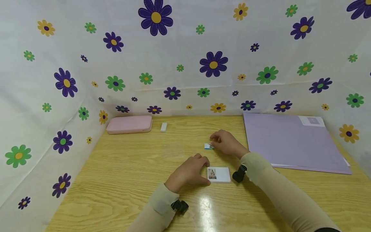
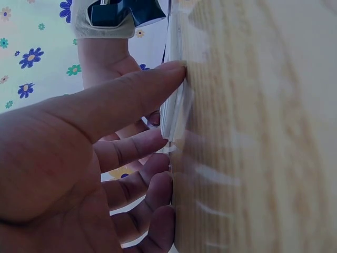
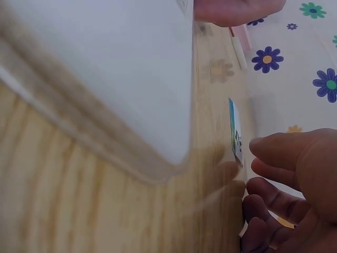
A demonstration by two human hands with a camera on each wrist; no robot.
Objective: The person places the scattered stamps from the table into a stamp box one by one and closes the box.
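A white flat rectangular case (image 1: 223, 174) with a small picture at its left end lies on the table before me. My left hand (image 1: 189, 170) grips that left end, thumb on the near edge and index finger at the far corner. In the left wrist view the case (image 2: 171, 108) appears edge-on between thumb and index finger. Farther back, a small blue-and-white printed piece (image 1: 208, 146) lies flat. Beside it is my right hand (image 1: 227, 143), fingers loosely bent. In the right wrist view, the right thumb's tip is close to the printed piece (image 3: 236, 132), apparently just apart from it.
Left of the printed piece lies a faint clear plastic sheet (image 1: 174, 150). At the back are a pink case (image 1: 129, 124) and a small white block (image 1: 163, 127). A large lilac folder (image 1: 290, 141) covers the right side. Flowered cloth (image 1: 185, 48) hangs behind.
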